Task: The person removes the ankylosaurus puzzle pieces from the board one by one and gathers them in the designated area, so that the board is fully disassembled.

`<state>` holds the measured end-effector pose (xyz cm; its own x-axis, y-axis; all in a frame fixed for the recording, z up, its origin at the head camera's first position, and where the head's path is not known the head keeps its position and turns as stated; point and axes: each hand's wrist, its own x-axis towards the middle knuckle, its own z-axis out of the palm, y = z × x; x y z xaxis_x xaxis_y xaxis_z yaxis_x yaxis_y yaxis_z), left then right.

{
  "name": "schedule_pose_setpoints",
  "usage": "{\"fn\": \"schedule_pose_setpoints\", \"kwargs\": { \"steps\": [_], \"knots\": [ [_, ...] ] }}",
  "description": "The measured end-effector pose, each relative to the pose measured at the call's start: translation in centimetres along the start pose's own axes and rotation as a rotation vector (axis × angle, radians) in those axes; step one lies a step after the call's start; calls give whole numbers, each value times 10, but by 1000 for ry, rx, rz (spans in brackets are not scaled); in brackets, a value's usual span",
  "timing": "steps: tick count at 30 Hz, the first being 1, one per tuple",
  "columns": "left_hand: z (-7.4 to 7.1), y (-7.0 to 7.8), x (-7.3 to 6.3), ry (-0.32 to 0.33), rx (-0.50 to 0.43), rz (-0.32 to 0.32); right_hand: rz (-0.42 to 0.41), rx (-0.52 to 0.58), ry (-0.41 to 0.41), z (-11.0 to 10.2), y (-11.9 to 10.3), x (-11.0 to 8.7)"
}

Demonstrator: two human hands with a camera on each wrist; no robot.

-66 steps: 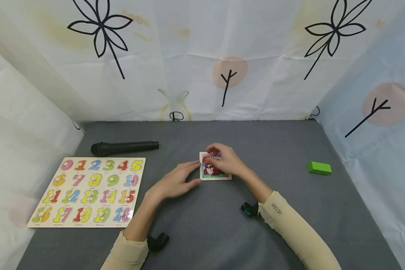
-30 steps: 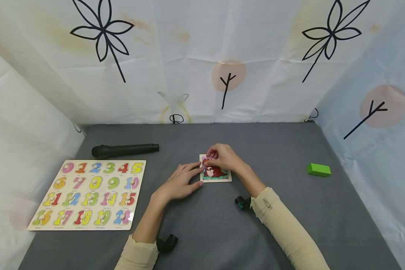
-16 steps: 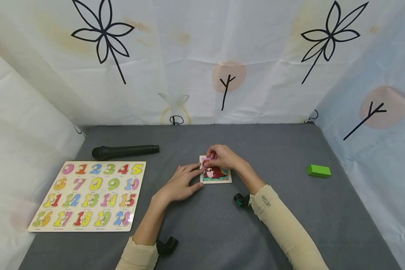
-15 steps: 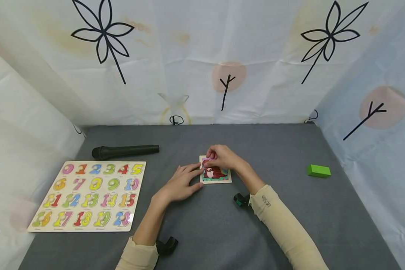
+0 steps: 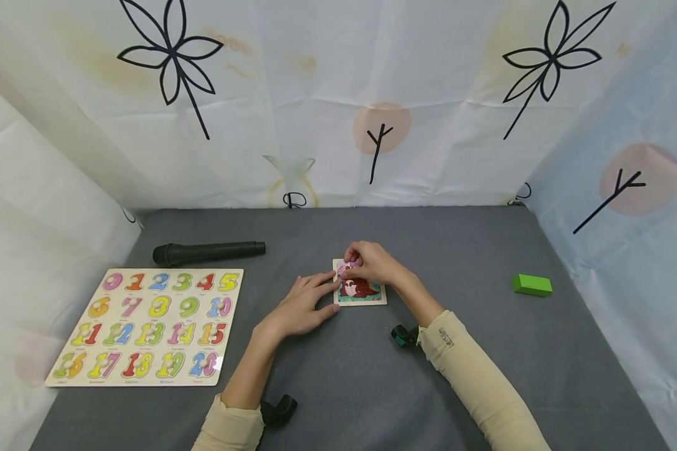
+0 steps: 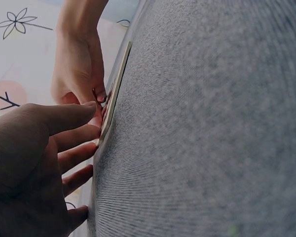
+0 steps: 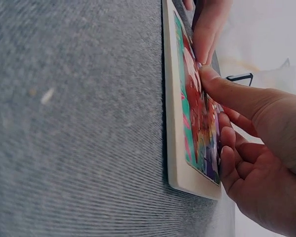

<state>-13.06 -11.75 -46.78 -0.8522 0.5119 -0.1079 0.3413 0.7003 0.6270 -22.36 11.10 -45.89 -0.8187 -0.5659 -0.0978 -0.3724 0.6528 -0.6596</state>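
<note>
A small square picture puzzle (image 5: 362, 292) in a pale wooden frame lies flat mid-table, showing a red-haired figure. My left hand (image 5: 296, 307) reaches its left edge with fingers spread and fairly straight; in the left wrist view the fingertips of that hand (image 6: 24, 148) touch the frame's side (image 6: 119, 81). Over the upper-left part of the picture, my right hand (image 5: 375, 263) bends its thumb and fingers together, pinching a puzzle piece, mostly hidden beneath them. The right wrist view has this hand's thumb (image 7: 232, 94) low against the picture (image 7: 192, 98), other fingers curled at the far side.
To the left lies a number board (image 5: 146, 326) with colourful knobbed numerals. Behind it is a black microphone (image 5: 209, 252). A green block (image 5: 533, 285) sits far right on the grey tablecloth (image 5: 462, 250). White printed cloth (image 5: 429, 156) walls the back and sides.
Since the earliest frame, my right hand's fingers have drawn together over the upper-left of the puzzle, and my left hand has shifted slightly right onto its edge. Recently both hands barely move.
</note>
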Motion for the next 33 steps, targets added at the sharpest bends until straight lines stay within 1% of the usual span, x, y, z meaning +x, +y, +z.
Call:
{"fn": "schedule_pose_setpoints", "kwargs": {
  "steps": [5, 10, 15, 20, 25, 29, 33],
  "knots": [
    [0, 0, 0, -1, 5, -5, -33, 32, -6, 3, 1, 0],
    [0, -1, 0, -1, 5, -3, -63, 33, -3, 5, 3, 2],
    [0, -1, 0, 4, 8, 4, -57, 25, 2, 5, 3, 2],
    [-1, 0, -1, 0, 4, 3, -37, 12, 23, 5, 2, -1],
    [-2, 0, -1, -2, 0, 6, -48, 67, 70, 7, 4, -4],
    [-1, 0, -1, -2, 1, 14, -79, 118, 95, 6, 7, -6],
    [-1, -1, 0, -2, 2, 14, -120, 176, 101, 5, 11, -7]
  ]
}}
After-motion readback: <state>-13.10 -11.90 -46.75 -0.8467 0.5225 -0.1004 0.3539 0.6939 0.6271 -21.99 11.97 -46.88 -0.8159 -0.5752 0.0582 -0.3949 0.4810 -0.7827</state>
